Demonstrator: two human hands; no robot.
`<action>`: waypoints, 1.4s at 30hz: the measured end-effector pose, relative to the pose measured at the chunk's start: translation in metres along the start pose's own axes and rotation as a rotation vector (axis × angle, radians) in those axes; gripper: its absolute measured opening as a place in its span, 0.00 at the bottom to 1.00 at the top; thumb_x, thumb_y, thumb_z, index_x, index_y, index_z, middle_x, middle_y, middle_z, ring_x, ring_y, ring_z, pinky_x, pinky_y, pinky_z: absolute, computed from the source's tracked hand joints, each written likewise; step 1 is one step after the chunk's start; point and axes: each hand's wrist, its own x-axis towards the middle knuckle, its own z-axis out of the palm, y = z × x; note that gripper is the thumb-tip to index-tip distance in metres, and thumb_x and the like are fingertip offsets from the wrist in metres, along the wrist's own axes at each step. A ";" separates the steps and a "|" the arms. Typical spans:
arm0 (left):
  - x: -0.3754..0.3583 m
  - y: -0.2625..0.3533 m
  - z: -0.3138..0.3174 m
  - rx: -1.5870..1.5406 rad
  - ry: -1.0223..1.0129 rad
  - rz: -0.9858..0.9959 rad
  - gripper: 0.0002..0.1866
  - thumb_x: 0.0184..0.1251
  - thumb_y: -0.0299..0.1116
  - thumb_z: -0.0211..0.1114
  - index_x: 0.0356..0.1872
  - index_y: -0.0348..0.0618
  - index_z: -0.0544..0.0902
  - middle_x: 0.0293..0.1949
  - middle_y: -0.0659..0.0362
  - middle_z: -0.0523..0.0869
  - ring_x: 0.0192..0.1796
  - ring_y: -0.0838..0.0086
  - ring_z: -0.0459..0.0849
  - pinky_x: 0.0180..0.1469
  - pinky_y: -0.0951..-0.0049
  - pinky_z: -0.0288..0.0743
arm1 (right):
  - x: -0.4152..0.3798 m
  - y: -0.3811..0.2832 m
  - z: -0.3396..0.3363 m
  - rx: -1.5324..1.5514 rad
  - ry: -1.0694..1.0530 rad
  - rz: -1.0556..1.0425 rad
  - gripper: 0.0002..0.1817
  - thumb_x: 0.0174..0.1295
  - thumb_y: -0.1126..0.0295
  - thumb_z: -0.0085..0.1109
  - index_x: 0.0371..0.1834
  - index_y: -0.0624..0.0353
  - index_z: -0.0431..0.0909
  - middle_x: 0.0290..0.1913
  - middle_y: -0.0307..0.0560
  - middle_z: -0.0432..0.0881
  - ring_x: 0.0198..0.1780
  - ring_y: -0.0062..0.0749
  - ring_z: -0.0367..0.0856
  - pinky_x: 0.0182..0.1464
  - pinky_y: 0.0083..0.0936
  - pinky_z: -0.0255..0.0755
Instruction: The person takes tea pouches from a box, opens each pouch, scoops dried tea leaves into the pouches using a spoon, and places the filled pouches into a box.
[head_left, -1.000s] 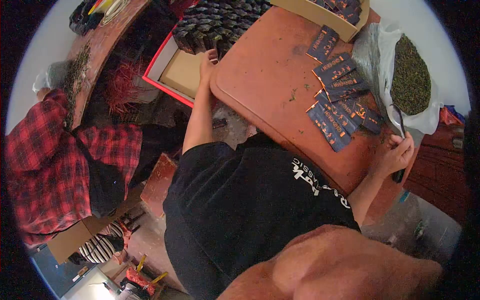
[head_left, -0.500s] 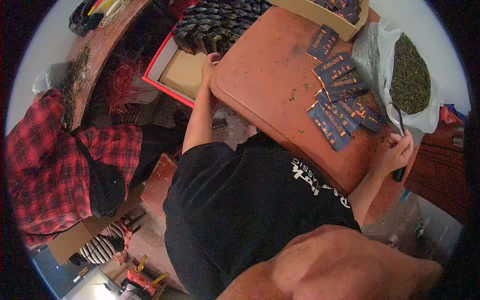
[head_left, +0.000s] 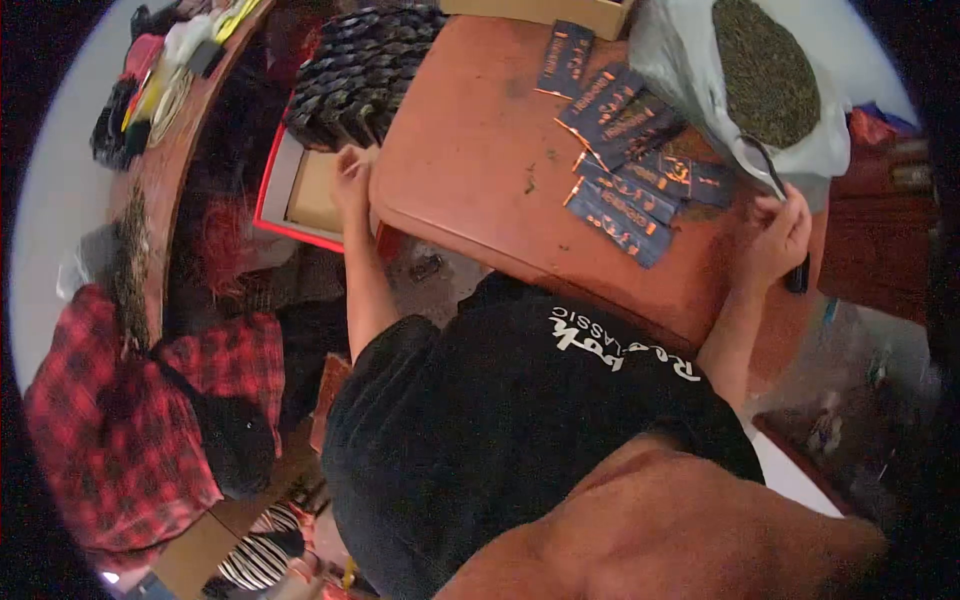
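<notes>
My right hand [head_left: 782, 235] is closed around the dark handle of a spoon [head_left: 765, 165], whose bowl lies at the near edge of a clear plastic bag [head_left: 680, 62] full of dried green-brown herb [head_left: 768, 75]. Several dark packets with orange print [head_left: 615, 215] lie overlapping on the brown table [head_left: 470, 160], left of that hand. At the table's left corner is my left hand [head_left: 352, 172], fingers curled, beside a red-edged box [head_left: 268, 190]. Whether it holds anything is too small to tell. Many black packets [head_left: 350, 75] stand in rows in the box's far part.
A cardboard box [head_left: 560, 12] stands at the table's far edge. Another wooden surface [head_left: 190, 130] on the left carries cords and bits of herb. A red plaid garment [head_left: 110, 410] hangs at the lower left. Herb crumbs dot the table.
The whole view has shifted, so the table and bag appear further left and higher. My left hand has come off the black packets to the box's near right edge. The spoon remains in my right hand.
</notes>
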 end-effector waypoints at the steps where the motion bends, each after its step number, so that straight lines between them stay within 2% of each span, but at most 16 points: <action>1: 0.001 0.023 -0.002 -0.023 0.065 0.046 0.20 0.58 0.27 0.71 0.53 0.38 0.80 0.45 0.58 0.84 0.45 0.74 0.82 0.48 0.73 0.77 | -0.002 -0.009 0.002 0.056 0.015 0.117 0.16 0.76 0.62 0.48 0.51 0.65 0.78 0.27 0.40 0.84 0.24 0.15 0.72 0.28 0.15 0.66; 3: 0.003 0.081 -0.002 -0.069 0.201 0.133 0.19 0.58 0.25 0.70 0.52 0.39 0.81 0.44 0.58 0.84 0.43 0.75 0.82 0.46 0.73 0.77 | -0.001 -0.006 0.002 0.046 0.010 0.042 0.16 0.76 0.63 0.48 0.51 0.65 0.78 0.27 0.40 0.84 0.24 0.15 0.72 0.28 0.15 0.66; 6: 0.001 0.183 0.020 0.022 0.088 0.311 0.22 0.62 0.25 0.70 0.58 0.38 0.76 0.47 0.58 0.83 0.43 0.78 0.81 0.45 0.76 0.77 | -0.001 -0.006 0.002 0.076 -0.004 0.034 0.14 0.76 0.64 0.48 0.50 0.64 0.78 0.27 0.40 0.84 0.23 0.14 0.71 0.27 0.15 0.65; 8: 0.001 0.231 0.049 0.080 -0.052 0.436 0.21 0.62 0.26 0.70 0.56 0.39 0.78 0.48 0.56 0.84 0.42 0.78 0.83 0.44 0.76 0.78 | -0.001 -0.009 0.003 0.073 -0.006 0.002 0.14 0.76 0.65 0.48 0.50 0.64 0.78 0.27 0.39 0.84 0.23 0.13 0.70 0.26 0.14 0.65; 10: 0.005 0.251 0.088 0.065 -0.232 0.485 0.21 0.61 0.28 0.71 0.56 0.40 0.79 0.47 0.53 0.85 0.41 0.72 0.86 0.44 0.73 0.80 | -0.003 -0.011 0.002 0.114 -0.011 0.026 0.13 0.76 0.65 0.48 0.49 0.64 0.78 0.26 0.39 0.83 0.23 0.12 0.70 0.26 0.13 0.65; 12: -0.002 0.289 0.120 0.199 -0.313 0.560 0.22 0.61 0.33 0.72 0.55 0.40 0.79 0.47 0.50 0.85 0.44 0.64 0.88 0.44 0.68 0.81 | -0.003 -0.011 -0.001 0.126 -0.026 0.046 0.13 0.76 0.65 0.48 0.49 0.63 0.78 0.27 0.39 0.83 0.23 0.12 0.70 0.27 0.13 0.65; 14: 0.007 0.290 0.159 0.290 -0.424 0.608 0.31 0.59 0.51 0.70 0.59 0.45 0.76 0.52 0.48 0.84 0.53 0.53 0.84 0.51 0.52 0.79 | -0.003 -0.013 -0.002 0.140 -0.033 0.036 0.13 0.76 0.66 0.48 0.49 0.63 0.78 0.27 0.39 0.83 0.23 0.12 0.70 0.27 0.12 0.65; 17: -0.003 0.308 0.195 0.543 -0.458 0.553 0.36 0.55 0.57 0.71 0.60 0.46 0.74 0.51 0.48 0.85 0.54 0.49 0.83 0.51 0.49 0.78 | -0.003 -0.010 -0.005 0.117 -0.046 0.002 0.13 0.76 0.67 0.47 0.50 0.63 0.78 0.28 0.39 0.84 0.23 0.11 0.70 0.27 0.12 0.65; 20: -0.002 0.307 0.214 0.604 -0.421 0.601 0.38 0.52 0.58 0.71 0.61 0.48 0.72 0.50 0.49 0.85 0.53 0.45 0.83 0.50 0.48 0.79 | -0.004 -0.010 -0.004 0.105 -0.059 -0.024 0.12 0.76 0.67 0.48 0.50 0.63 0.79 0.28 0.38 0.84 0.24 0.12 0.71 0.28 0.12 0.66; 23: -0.002 0.315 0.214 0.749 -0.440 0.540 0.39 0.52 0.59 0.71 0.64 0.56 0.70 0.54 0.50 0.84 0.53 0.52 0.84 0.51 0.51 0.79 | -0.006 -0.010 -0.005 0.081 -0.070 -0.051 0.12 0.75 0.68 0.49 0.51 0.63 0.79 0.28 0.38 0.84 0.26 0.12 0.73 0.30 0.12 0.68; 26: 0.003 0.305 0.215 0.682 -0.426 0.557 0.32 0.51 0.48 0.70 0.57 0.49 0.74 0.49 0.50 0.85 0.50 0.47 0.84 0.49 0.49 0.79 | -0.006 -0.015 -0.005 0.020 -0.058 -0.058 0.12 0.75 0.68 0.50 0.51 0.62 0.79 0.28 0.38 0.84 0.27 0.12 0.74 0.31 0.13 0.69; 29: 0.001 0.310 0.195 0.523 -0.377 0.559 0.32 0.50 0.42 0.69 0.59 0.47 0.73 0.51 0.48 0.83 0.53 0.50 0.83 0.53 0.52 0.78 | -0.005 -0.022 -0.007 -0.022 -0.014 -0.091 0.12 0.75 0.68 0.49 0.51 0.62 0.79 0.29 0.38 0.85 0.27 0.13 0.74 0.31 0.13 0.69; 33: 0.000 0.310 0.180 0.119 -0.356 0.690 0.37 0.49 0.31 0.69 0.65 0.41 0.70 0.55 0.45 0.78 0.59 0.52 0.77 0.60 0.55 0.71 | -0.005 -0.023 -0.013 0.032 0.050 -0.082 0.12 0.76 0.69 0.47 0.51 0.62 0.79 0.30 0.38 0.85 0.28 0.13 0.75 0.31 0.13 0.69; 36: -0.036 0.333 0.181 -0.025 -0.299 0.768 0.35 0.49 0.29 0.69 0.63 0.39 0.71 0.55 0.46 0.77 0.59 0.51 0.76 0.61 0.56 0.70 | -0.008 -0.029 -0.012 0.188 0.036 -0.122 0.12 0.76 0.69 0.46 0.51 0.62 0.78 0.31 0.39 0.85 0.28 0.13 0.75 0.31 0.13 0.68; 40: -0.071 0.357 0.193 -0.041 -0.360 0.979 0.37 0.46 0.26 0.69 0.64 0.39 0.71 0.55 0.45 0.76 0.57 0.51 0.75 0.60 0.58 0.71 | -0.017 -0.035 -0.013 0.263 -0.049 -0.113 0.12 0.76 0.69 0.46 0.52 0.62 0.77 0.31 0.39 0.85 0.28 0.14 0.74 0.32 0.13 0.69; 42: -0.085 0.362 0.203 -0.073 -0.405 0.975 0.36 0.46 0.25 0.69 0.63 0.39 0.72 0.55 0.45 0.76 0.57 0.52 0.75 0.59 0.59 0.72 | -0.019 -0.037 -0.014 0.290 -0.088 -0.097 0.12 0.76 0.69 0.45 0.52 0.62 0.77 0.31 0.40 0.85 0.28 0.14 0.74 0.33 0.13 0.70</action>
